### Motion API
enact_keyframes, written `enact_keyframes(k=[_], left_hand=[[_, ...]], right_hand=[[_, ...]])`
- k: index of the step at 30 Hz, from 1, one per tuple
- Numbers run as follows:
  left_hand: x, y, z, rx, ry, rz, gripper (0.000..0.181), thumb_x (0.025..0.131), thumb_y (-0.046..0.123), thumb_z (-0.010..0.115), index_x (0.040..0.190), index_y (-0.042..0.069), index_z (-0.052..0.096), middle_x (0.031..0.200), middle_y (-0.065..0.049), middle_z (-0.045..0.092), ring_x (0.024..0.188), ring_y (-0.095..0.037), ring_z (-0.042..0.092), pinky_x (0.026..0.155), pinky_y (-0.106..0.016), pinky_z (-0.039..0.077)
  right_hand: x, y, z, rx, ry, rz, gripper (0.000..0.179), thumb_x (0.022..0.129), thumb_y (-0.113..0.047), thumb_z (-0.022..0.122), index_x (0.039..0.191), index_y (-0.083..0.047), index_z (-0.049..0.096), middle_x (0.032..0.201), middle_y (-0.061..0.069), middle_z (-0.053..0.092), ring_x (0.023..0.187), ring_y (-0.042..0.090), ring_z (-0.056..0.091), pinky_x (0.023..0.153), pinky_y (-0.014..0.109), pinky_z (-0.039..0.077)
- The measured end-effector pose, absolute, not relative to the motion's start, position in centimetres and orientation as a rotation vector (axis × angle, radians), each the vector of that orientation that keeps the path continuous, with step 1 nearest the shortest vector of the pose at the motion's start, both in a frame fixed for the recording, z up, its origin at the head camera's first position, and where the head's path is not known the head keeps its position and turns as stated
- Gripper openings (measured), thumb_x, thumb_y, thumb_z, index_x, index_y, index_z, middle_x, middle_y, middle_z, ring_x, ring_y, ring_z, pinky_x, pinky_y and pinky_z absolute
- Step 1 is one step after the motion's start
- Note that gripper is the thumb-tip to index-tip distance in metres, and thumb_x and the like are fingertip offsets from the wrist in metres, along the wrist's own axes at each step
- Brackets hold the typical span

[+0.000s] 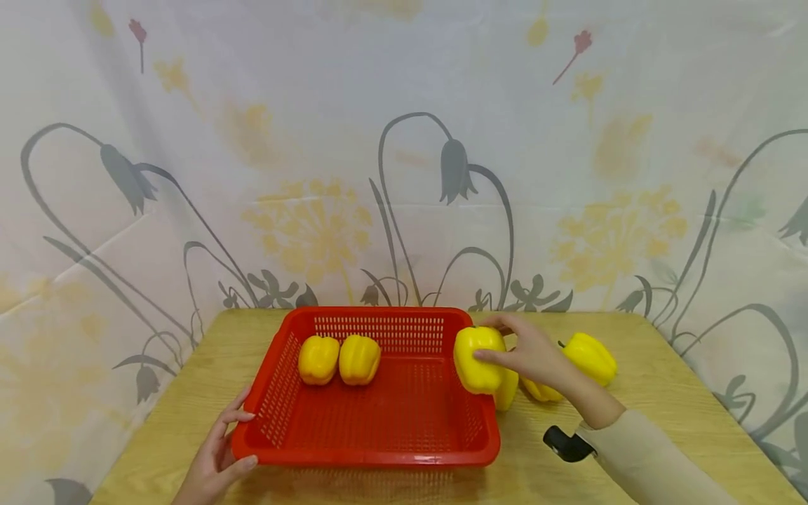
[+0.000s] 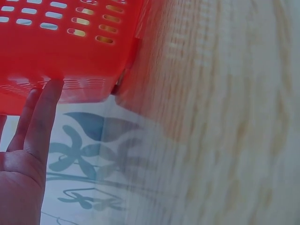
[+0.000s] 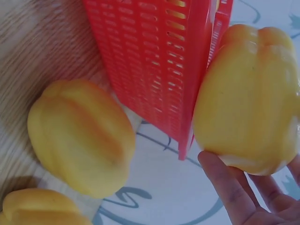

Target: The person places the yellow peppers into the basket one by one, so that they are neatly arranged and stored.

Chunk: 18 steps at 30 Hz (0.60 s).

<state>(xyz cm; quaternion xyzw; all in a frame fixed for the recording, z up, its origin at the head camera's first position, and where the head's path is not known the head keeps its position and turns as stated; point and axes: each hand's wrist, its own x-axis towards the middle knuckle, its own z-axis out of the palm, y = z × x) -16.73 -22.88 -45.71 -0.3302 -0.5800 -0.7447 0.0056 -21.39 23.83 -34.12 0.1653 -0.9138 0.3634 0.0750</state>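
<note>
Currently right fingers (image 3: 227, 185) closed round 1 pepper (image 1: 473, 374), 2 more (image 1: 358, 360) in 1 basket (image 1: 366, 458), left fingers (image 2: 42, 122) straight.

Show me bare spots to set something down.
Inside the red perforated plastic basket, floor is bare right of and in front of two yellow bell peppers. Wooden tabletop is bare left of the basket, beyond the left hand. Crowded: basket's right side, where the right hand holds a yellow pepper near loose peppers.
</note>
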Motion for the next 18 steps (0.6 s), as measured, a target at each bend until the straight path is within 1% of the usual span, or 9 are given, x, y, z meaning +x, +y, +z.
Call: enact_keyframes(k=[4,9,12,15,18], left_hand=[[-16.8,-22.9,-45.7,-1.075,-1.807,-2.320,0.050,0.083,-0.025,0.039,0.128,-0.005,0.033,0.152,0.003,0.012,0.121,-0.014,0.045,0.081,-0.033,0.052],[-16.7,-22.9,-45.5,-1.080,-1.819,-2.292,0.049,0.083,-0.026,0.040,0.127,-0.006,0.033,0.153,0.001,0.011,0.124,-0.013,0.042,0.083,-0.033,0.051],[-16.6,-23.0,-45.7,-1.061,-1.824,-2.291,0.049,0.083,-0.025,0.041,0.127,-0.005,0.034,0.152,0.003,0.012,0.125,-0.011,0.041,0.083,-0.032,0.051],[-16.7,-23.0,-45.8,-1.072,-1.794,-2.312,0.049,0.083,-0.025,0.041,0.126,-0.005,0.035,0.152,0.004,0.013,0.123,-0.012,0.042,0.082,-0.033,0.052],[-16.9,-22.9,-46.0,-1.064,-1.772,-2.335,0.048,0.083,-0.024,0.041,0.127,-0.004,0.035,0.152,0.003,0.014,0.122,-0.014,0.045,0.081,-0.033,0.052]], right_hand=[[-22.0,23.2,-34.2,0.513,-2.741,1.136,0.052,0.078,-0.037,0.074,0.118,-0.006,0.058,0.113,0.006,0.060,0.102,0.028,0.054,0.080,0.044,0.049],[-22.8,22.3,-34.2,0.534,-2.733,1.164,0.048,0.079,-0.032,0.074,0.116,-0.005,0.058,0.114,0.009,0.059,0.102,0.031,0.054,0.078,0.041,0.051],[-23.2,21.5,-33.9,0.549,-2.749,1.169,0.046,0.081,-0.032,0.073,0.115,-0.006,0.057,0.113,0.008,0.059,0.104,0.032,0.053,0.079,0.041,0.050],[-23.5,20.8,-33.5,0.553,-2.775,1.185,0.047,0.081,-0.034,0.072,0.117,-0.008,0.056,0.113,0.008,0.058,0.106,0.032,0.052,0.082,0.044,0.049],[-23.9,20.3,-33.4,0.550,-2.788,1.197,0.048,0.080,-0.034,0.073,0.118,-0.009,0.056,0.113,0.007,0.058,0.106,0.030,0.052,0.082,0.043,0.048]])
